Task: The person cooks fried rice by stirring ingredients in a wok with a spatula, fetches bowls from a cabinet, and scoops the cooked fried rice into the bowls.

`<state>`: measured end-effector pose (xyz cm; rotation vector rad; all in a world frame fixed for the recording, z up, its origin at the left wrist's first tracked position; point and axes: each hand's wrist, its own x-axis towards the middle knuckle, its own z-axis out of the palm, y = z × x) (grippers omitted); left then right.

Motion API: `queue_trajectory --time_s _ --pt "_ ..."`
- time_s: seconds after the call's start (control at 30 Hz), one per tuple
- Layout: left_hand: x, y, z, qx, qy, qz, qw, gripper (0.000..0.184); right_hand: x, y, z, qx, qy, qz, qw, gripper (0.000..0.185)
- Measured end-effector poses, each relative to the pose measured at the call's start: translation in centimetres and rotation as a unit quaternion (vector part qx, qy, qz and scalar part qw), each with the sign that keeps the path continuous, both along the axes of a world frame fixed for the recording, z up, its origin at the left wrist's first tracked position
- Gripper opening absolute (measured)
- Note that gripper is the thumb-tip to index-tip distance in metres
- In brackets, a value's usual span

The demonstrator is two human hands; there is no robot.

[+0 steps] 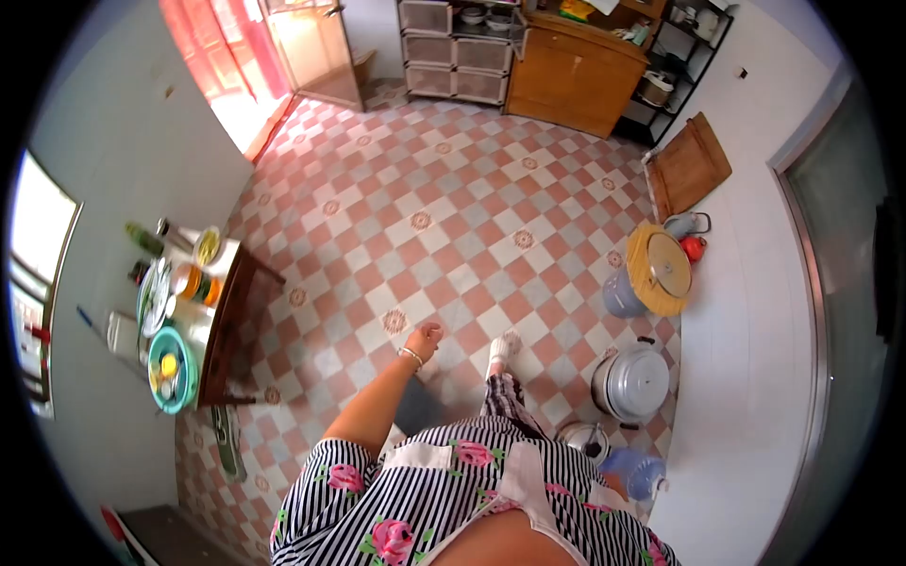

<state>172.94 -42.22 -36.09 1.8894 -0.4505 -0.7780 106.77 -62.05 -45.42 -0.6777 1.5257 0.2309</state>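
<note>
My left hand (424, 341) hangs in front of my body over the checkered tile floor (453, 217). Its fingers are curled loosely inward, a bracelet is on the wrist, and whether anything is inside the curl is too small to tell. My right hand is hidden; only a bit of that arm shows at the lower right, near a blue transparent water jug (644, 474). One foot in a light shoe (505, 347) is stepping forward on the tiles.
Left: a wooden table (226, 325) bearing a teal basin (193, 373), jars and plates. Right: a large silver pot (639, 384), a kettle (587, 440) and a lidded bucket (623, 294) by the wall. Far side: a wooden cabinet (571, 80), drawers (429, 52) and an open door (316, 52).
</note>
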Motion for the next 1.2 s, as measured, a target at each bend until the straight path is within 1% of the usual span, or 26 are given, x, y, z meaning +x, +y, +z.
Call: queue_trajectory --time_s 0.03,0.07,0.1,0.13,0.17,0.2,0.23,0.27,0.3,0.37,0.4,0.43,0.5,0.53,0.57,0.63,0.7,0.77,0.8,0.83,0.9,0.93,1.03,1.07,1.1,1.2 --pt "1.9 -3.0 0.5 -0.039 0.002 -0.011 0.999 0.035 0.2 -2.1 -2.8 0.032 -0.019 0.058 0.998 0.022" --pt "3.2 -4.7 0.4 -0.034 -0.009 -0.028 0.999 0.034 3.4 -4.9 -1.9 -0.084 -0.019 0.210 0.974 0.021" --pt "4.2 -5.8 1.2 0.016 -0.044 -0.047 0.998 0.035 6.2 -7.8 -1.6 -0.210 0.015 0.350 0.913 0.020" --pt "5.6 -5.8 -2.4 0.041 -0.064 -0.052 0.996 0.035 9.9 -11.3 -1.3 -0.404 -0.005 0.522 0.751 0.020" --pt "6.3 -5.1 -4.1 0.071 -0.134 -0.066 0.986 0.037 12.5 -14.0 -1.5 -0.553 -0.021 0.646 0.525 0.019" --pt "6.9 -4.6 -2.3 0.171 0.076 -0.066 0.980 0.038 16.1 -17.2 -1.2 -0.463 0.005 0.641 0.612 0.017" --pt "9.6 -0.6 -13.7 0.201 -0.281 -0.300 0.889 0.038 22.7 -22.8 0.6 -0.367 0.033 0.628 0.686 0.015" --pt "11.7 0.4 -12.3 0.212 -0.301 -0.446 0.815 0.038 29.1 -29.0 1.4 -0.268 0.057 0.605 0.747 0.013" --pt "12.1 0.9 -10.2 0.239 0.069 -0.210 0.945 0.040 34.2 -32.8 1.9 -0.465 0.052 0.643 0.606 0.015" --pt "15.1 2.7 -13.4 0.274 -0.005 -0.097 0.957 0.037 43.9 -42.1 -3.4 -0.503 0.038 0.365 0.782 0.026" --pt "16.1 2.9 -10.8 0.306 0.119 0.057 0.943 0.035 51.9 -42.4 6.6 -0.541 0.077 0.452 0.705 0.024" --pt "16.9 1.5 -7.3 0.243 0.218 0.213 0.921 0.033 57.0 -45.9 4.6 -0.519 -0.012 0.382 0.765 0.024" --pt "20.7 0.6 -5.6 0.209 0.274 0.311 0.886 0.035 68.4 -50.1 4.9 -0.510 -0.057 0.341 0.788 0.023" --pt "22.8 -0.3 -5.3 0.208 0.298 0.343 0.866 0.037 74.2 -50.7 7.5 -0.498 -0.059 0.344 0.794 0.023" --pt "24.7 -0.5 -7.9 0.205 0.320 0.359 0.852 0.037 79.3 -50.3 10.6 -0.485 -0.059 0.346 0.801 0.024" --pt "29.2 -1.5 -12.3 0.204 0.362 0.386 0.824 0.037 86.2 -51.1 10.9 -0.530 -0.068 0.371 0.760 0.029" --pt "39.8 -6.0 -12.4 0.281 0.241 0.194 0.909 0.036 95.1 -54.0 13.0 -0.549 -0.056 0.386 0.739 0.036" --pt "45.5 -9.4 -11.6 0.354 0.124 -0.013 0.927 0.037 99.2 -56.5 15.0 -0.510 -0.008 0.413 0.754 0.043" --pt "49.4 -12.2 -11.3 0.332 0.154 0.033 0.930 0.036 101.4 -58.8 15.3 -0.539 -0.018 0.386 0.748 0.054" --pt "53.3 -15.1 -10.8 0.308 0.182 0.079 0.931 0.035 103.1 -60.6 17.1 -0.537 -0.016 0.374 0.756 0.055" --pt "62.4 -22.6 -8.9 0.149 0.053 0.197 0.968 0.027 108.7 -64.5 22.7 -0.534 -0.020 0.341 0.773 0.058" --pt "66.7 -26.6 -7.1 0.087 0.068 0.222 0.969 0.028 110.8 -67.5 23.2 -0.540 -0.035 0.313 0.780 0.060" --pt "77.2 -37.8 3.0 0.030 0.075 0.182 0.980 0.032 117.9 -73.8 26.8 -0.564 -0.052 0.251 0.785 0.070" --pt "80.2 -40.2 4.5 0.014 0.038 0.169 0.985 0.032 120.9 -76.2 26.6 -0.567 -0.060 0.216 0.793 0.073" --pt "82.8 -42.5 5.7 -0.001 0.001 0.159 0.987 0.032 124.0 -78.9 26.6 -0.569 -0.069 0.182 0.799 0.076" --pt "87.2 -44.2 3.8 -0.042 -0.044 0.171 0.983 0.031 133.6 -86.2 25.3 -0.649 -0.021 0.159 0.744 0.080"
